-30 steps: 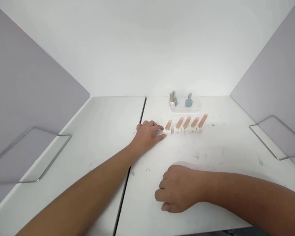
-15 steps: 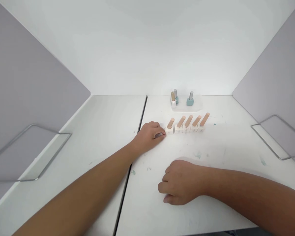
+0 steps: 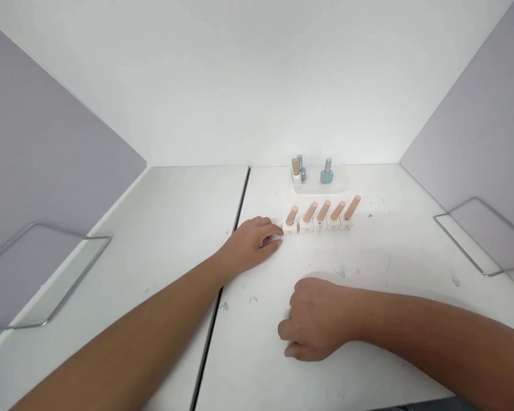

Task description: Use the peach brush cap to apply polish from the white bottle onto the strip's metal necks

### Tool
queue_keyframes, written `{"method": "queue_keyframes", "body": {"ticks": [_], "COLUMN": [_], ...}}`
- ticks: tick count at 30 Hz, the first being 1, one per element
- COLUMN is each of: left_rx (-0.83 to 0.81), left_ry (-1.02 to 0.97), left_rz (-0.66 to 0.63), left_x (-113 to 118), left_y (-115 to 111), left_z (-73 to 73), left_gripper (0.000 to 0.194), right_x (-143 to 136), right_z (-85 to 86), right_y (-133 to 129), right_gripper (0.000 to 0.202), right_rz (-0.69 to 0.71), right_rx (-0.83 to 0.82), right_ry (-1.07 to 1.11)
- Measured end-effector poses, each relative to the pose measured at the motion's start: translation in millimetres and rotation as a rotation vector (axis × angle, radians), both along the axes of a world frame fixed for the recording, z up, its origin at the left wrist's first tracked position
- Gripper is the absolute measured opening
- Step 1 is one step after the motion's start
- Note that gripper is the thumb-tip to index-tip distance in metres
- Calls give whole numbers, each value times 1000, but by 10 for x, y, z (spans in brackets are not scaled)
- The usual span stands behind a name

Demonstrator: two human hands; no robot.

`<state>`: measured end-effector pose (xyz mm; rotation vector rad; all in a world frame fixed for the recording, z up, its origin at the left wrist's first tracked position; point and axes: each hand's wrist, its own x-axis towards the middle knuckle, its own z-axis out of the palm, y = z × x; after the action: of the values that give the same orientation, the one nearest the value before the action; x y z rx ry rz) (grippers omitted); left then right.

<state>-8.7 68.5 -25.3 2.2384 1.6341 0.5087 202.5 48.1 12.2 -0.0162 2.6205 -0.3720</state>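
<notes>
A row of several white nail-polish bottles with tan caps [image 3: 325,216] stands on the white table [image 3: 389,257]. My left hand [image 3: 251,245] lies flat on the table with its fingertips against the base of the leftmost bottle [image 3: 290,221], which stands close to its neighbour. Nearer to me, my right hand [image 3: 317,319] rests on the table as a loose fist, with nothing visible in it, apart from the bottles.
Behind the row, a clear tray [image 3: 340,184] holds two teal bottles [image 3: 326,173] and one white bottle with a gold cap. Wire stands sit at the left [image 3: 47,274] and right [image 3: 475,234] by grey partitions. A dark seam [image 3: 227,268] splits the table.
My left hand has slid the leftmost bottle to the right, closing the gap to the row. My right hand has barely shifted.
</notes>
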Motion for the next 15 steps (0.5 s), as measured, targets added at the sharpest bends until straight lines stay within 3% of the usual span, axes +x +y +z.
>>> {"method": "queue_keyframes", "body": {"ticks": [7, 15], "left_rx": [-1, -5], "left_ry": [19, 83], "left_rz": [17, -21], "left_x": [26, 41], "left_y": [-10, -7], "left_z": [33, 59], "left_gripper": [13, 33], "right_x": [5, 2], "right_z": [43, 79], "right_y": [14, 31], "right_gripper": [37, 38], "right_rz": [5, 12], "right_rx": [-21, -31], "right_ry": [-24, -68]}}
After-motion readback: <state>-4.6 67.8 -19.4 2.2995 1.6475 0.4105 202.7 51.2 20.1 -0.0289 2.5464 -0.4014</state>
